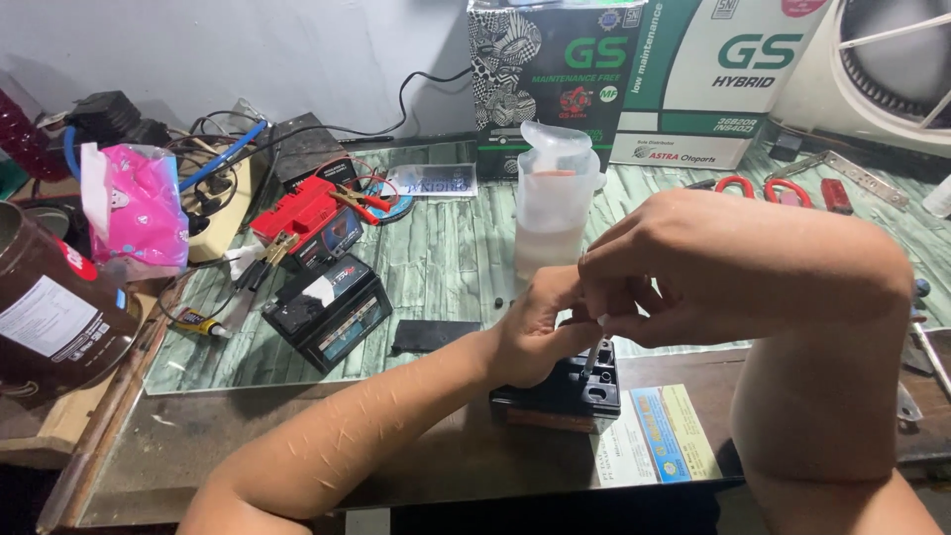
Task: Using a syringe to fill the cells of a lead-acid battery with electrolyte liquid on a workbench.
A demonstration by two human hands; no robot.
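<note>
Black battery [560,394] under both hands at the desk's near edge.
Left hand [535,332] grips the battery's top; right hand [684,267] pinches a thin white tube [591,359] dipping into it, beside a plastic container [553,203].

Both the left hand [535,332] and right hand [684,267] pinch a thin white tube [591,359] over a black battery [560,396].

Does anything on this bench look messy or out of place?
Nothing looks spilled or broken. The tangle of black and blue cables at the back left is untidy, and the small black battery lies skewed on the green patterned mat.
</note>
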